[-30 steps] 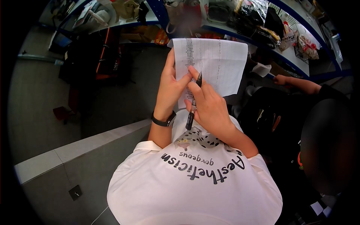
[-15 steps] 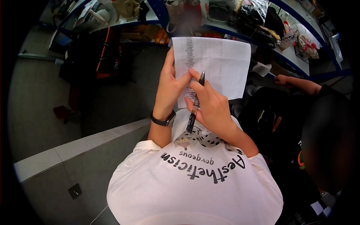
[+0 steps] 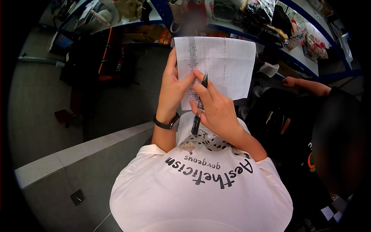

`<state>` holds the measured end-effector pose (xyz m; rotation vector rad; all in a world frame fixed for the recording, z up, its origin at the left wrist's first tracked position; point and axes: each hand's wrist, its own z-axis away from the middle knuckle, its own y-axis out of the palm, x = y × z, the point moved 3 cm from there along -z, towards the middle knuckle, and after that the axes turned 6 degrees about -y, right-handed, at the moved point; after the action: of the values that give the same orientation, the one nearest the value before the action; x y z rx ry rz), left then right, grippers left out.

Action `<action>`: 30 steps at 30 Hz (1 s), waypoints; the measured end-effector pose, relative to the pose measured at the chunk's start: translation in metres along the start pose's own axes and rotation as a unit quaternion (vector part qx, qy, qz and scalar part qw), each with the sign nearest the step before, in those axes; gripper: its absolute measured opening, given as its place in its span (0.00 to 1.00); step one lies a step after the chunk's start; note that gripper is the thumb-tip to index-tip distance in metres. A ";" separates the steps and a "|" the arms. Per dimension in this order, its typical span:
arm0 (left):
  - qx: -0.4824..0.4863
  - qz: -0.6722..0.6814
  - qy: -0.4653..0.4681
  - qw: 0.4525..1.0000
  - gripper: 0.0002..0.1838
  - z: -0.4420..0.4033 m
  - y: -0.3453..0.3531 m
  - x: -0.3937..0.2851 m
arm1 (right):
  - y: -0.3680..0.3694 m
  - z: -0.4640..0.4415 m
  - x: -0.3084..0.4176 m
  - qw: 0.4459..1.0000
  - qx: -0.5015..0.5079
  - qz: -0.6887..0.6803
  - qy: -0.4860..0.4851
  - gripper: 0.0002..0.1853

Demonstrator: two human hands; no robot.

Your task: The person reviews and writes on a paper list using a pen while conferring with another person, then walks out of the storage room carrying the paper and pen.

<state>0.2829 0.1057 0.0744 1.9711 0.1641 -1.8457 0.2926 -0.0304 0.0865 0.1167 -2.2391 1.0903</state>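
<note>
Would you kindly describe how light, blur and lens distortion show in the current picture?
Head view: rounded black edges suggest a wide lens; the paper and shirt are bright, the floor dim; both hands look fairly sharp, but the small print is unreadable; dark smudges blur the top centre and part of the co-worker at right.

Stockroom-like place: blue-framed shelving [image 3: 310,65], bagged goods [image 3: 259,12], cardboard box [image 3: 142,35].

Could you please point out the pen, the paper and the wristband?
Pen [image 3: 199,103], head view: on its barrel.
Paper [image 3: 221,65], head view: on its printed face.
Wristband [image 3: 163,125], head view: on its strap.
</note>
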 end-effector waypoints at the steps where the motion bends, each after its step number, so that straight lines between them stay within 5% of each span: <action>1: 0.001 0.000 -0.001 1.000 0.36 0.000 -0.001 0.000 | 0.001 0.000 0.001 1.000 0.002 0.000 0.002 0.23; 14: 0.013 0.009 -0.034 0.999 0.37 0.000 -0.003 0.001 | 0.001 -0.002 -0.001 0.999 0.004 -0.030 0.019 0.22; 19: 0.003 0.002 -0.017 1.000 0.40 0.001 -0.011 0.005 | -0.017 0.004 -0.032 0.990 -0.134 -0.027 0.037 0.21; 22: 0.009 -0.003 -0.014 1.000 0.42 0.001 -0.022 0.003 | -0.051 0.014 -0.066 0.962 -0.220 0.100 0.124 0.23; 27: 0.034 0.038 -0.036 0.998 0.44 0.000 -0.027 0.004 | -0.067 0.031 -0.118 0.918 -0.169 -0.213 0.288 0.20; 30: 0.066 -0.001 -0.040 0.997 0.47 -0.003 -0.027 0.008 | -0.057 0.038 -0.119 0.820 -0.215 -0.383 0.365 0.21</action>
<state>0.2763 0.1294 0.0607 1.9801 0.0186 -1.9782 0.3872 -0.1179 0.0384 0.3126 -1.4348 0.1114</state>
